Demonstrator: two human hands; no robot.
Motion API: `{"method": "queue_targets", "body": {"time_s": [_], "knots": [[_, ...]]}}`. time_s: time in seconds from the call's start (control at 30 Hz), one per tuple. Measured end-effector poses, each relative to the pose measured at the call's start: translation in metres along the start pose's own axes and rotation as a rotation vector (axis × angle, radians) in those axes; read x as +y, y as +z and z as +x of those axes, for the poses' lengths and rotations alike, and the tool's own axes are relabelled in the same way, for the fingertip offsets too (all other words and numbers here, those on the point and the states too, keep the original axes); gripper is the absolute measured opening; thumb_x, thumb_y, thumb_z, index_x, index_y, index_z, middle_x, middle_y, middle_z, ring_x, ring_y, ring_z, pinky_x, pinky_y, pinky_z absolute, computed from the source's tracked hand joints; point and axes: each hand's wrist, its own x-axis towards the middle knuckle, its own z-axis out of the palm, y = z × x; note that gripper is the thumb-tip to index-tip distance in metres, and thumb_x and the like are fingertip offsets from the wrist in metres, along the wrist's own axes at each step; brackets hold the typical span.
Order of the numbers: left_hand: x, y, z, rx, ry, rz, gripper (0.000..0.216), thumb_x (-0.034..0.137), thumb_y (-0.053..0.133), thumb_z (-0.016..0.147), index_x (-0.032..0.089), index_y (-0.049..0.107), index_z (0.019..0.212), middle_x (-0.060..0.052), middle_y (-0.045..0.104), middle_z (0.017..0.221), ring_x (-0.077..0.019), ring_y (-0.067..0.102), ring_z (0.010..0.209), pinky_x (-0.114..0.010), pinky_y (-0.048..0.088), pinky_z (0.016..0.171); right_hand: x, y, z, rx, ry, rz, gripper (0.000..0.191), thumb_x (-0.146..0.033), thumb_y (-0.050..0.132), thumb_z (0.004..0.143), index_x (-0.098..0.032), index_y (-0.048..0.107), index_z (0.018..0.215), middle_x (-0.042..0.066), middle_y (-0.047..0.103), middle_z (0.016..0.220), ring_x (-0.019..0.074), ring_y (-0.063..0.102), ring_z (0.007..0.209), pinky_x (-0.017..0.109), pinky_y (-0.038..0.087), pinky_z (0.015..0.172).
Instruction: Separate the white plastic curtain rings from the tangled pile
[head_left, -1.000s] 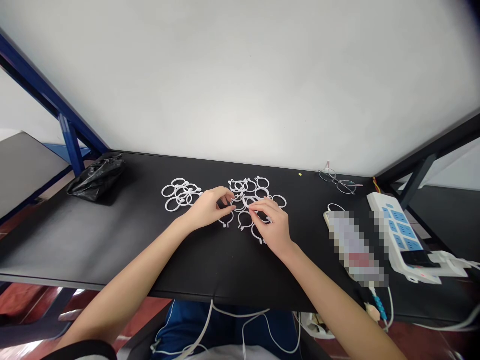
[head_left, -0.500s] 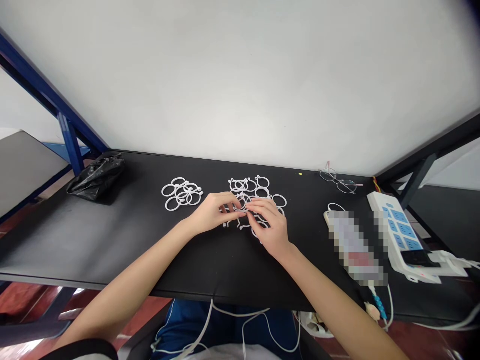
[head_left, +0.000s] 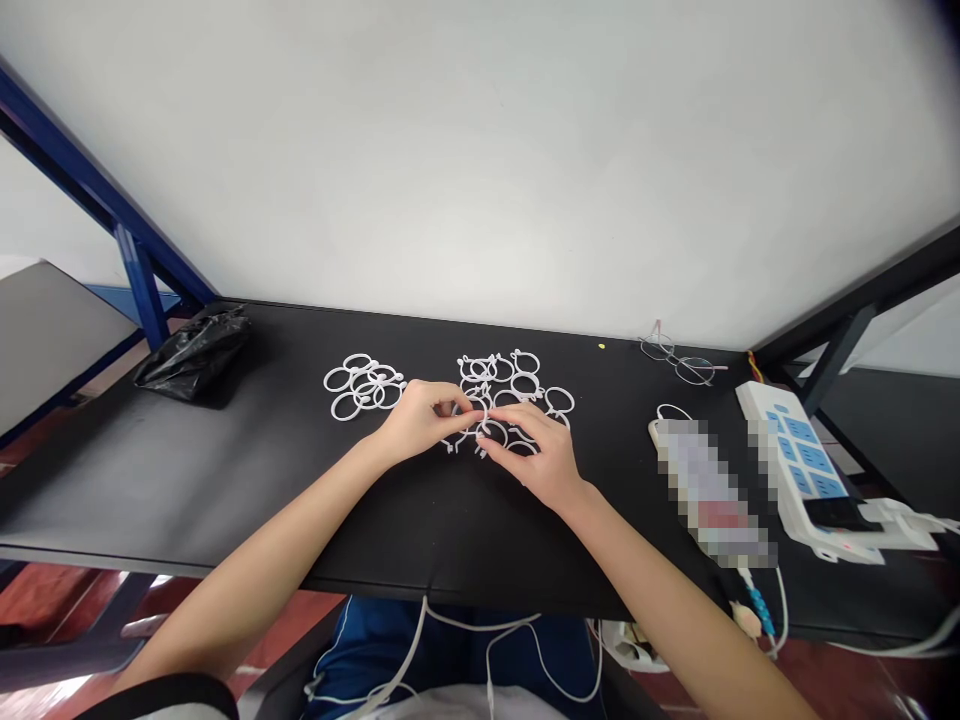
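My left hand (head_left: pixel 433 420) pinches a white plastic ring (head_left: pixel 473 400) between thumb and fingertips, above a loose pile of similar rings (head_left: pixel 525 384). Opposite it, my right hand (head_left: pixel 541 448) has its thumb and index fingertip at the right side of the same ring, with a small gap between those two tips. Some rings in the pile have open ends with small knobs. Fingers partly hide the held ring and the pile beneath. A second group of white rings (head_left: pixel 367 385), closed and overlapping, lies left of my left hand.
The black table (head_left: pixel 285 480) meets a white wall. A black plastic bag (head_left: pixel 193 355) lies at far left. Towards the right are glasses (head_left: pixel 694 371), a blurred phone (head_left: pixel 709 490) on a cable, and a white power strip (head_left: pixel 799 460) with plugs. White cables hang at the front edge.
Both hands have shifted slightly left, with the ring between them. My right thumb and index fingertip have moved a little apart. The ring groups on the table look the same.
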Motion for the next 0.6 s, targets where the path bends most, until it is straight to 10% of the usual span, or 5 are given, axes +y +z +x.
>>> {"method": "queue_targets", "body": {"time_s": [0.6], "knots": [[0.0027, 0.0052, -0.0023, -0.024, 0.082, 0.11, 0.041, 0.043, 0.055, 0.09, 0.015, 0.057, 0.059, 0.003, 0.05, 0.052, -0.0074, 0.04, 0.05, -0.021, 0.033, 0.051, 0.0014, -0.0001, -0.0008, 0.053, -0.003, -0.022, 0.011, -0.019, 0.065, 0.086, -0.024, 0.071, 0.094, 0.005, 0.07, 0.086, 0.0179, 0.067, 0.078, 0.033, 0.058, 0.07]]}}
